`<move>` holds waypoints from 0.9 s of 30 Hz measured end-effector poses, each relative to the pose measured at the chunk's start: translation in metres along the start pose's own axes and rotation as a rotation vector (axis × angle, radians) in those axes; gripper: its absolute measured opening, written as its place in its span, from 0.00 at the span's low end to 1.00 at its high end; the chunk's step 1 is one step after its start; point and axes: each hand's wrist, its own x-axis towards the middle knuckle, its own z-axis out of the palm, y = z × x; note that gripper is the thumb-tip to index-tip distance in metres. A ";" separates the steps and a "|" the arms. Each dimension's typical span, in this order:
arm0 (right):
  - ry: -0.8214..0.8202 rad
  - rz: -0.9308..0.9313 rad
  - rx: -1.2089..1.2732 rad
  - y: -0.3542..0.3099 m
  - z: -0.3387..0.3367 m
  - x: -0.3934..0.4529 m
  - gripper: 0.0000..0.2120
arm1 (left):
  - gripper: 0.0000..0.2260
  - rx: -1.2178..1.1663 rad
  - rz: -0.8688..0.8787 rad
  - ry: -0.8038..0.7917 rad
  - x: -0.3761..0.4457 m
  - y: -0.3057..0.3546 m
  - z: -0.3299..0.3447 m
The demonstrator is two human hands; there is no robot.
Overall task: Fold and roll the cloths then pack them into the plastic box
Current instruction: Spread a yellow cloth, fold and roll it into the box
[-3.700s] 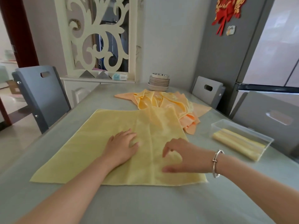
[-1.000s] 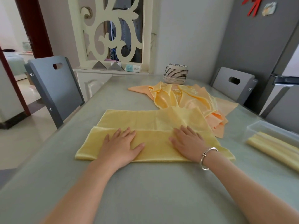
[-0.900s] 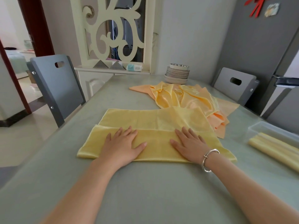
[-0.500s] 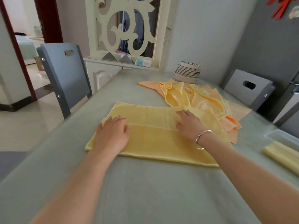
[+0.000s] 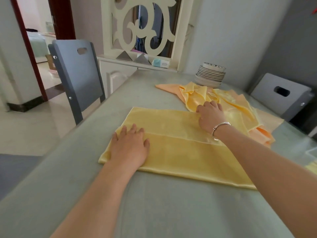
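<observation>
Cloth (image 5: 180,152), yellow, part-folded on desk (image 5: 154,212): left hand (image 5: 129,147) flat on its near-left end; right hand (image 5: 210,115) curled at its far edge, grip unclear.

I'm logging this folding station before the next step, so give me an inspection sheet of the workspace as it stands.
Surface: grey-green table, bare in the near part.
Job's things: yellow cloth lies flat, near edge folded over; pile of unfolded cloths behind it; plastic box barely in view at right edge.
Clutter: stack of plates at the far end.
Hands: left hand rests flat on the cloth's left end; right hand at its far edge, fingers curled there, grip unclear.
Cables: nothing seen.
Surroundings: grey chairs either side, white carved screen, open doorway at left.
</observation>
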 end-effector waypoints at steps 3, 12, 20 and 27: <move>0.086 -0.062 0.071 -0.001 -0.024 -0.024 0.10 | 0.25 -0.031 0.008 0.074 -0.001 0.002 -0.003; 0.262 -0.383 0.141 0.008 -0.070 -0.153 0.07 | 0.35 0.029 0.318 0.499 -0.020 0.019 -0.018; 0.057 -0.070 0.097 0.052 -0.043 -0.201 0.14 | 0.24 -0.090 0.116 0.241 -0.040 0.003 -0.020; 0.040 0.031 0.361 0.061 -0.049 -0.216 0.05 | 0.23 -0.152 0.030 0.190 -0.047 -0.004 -0.023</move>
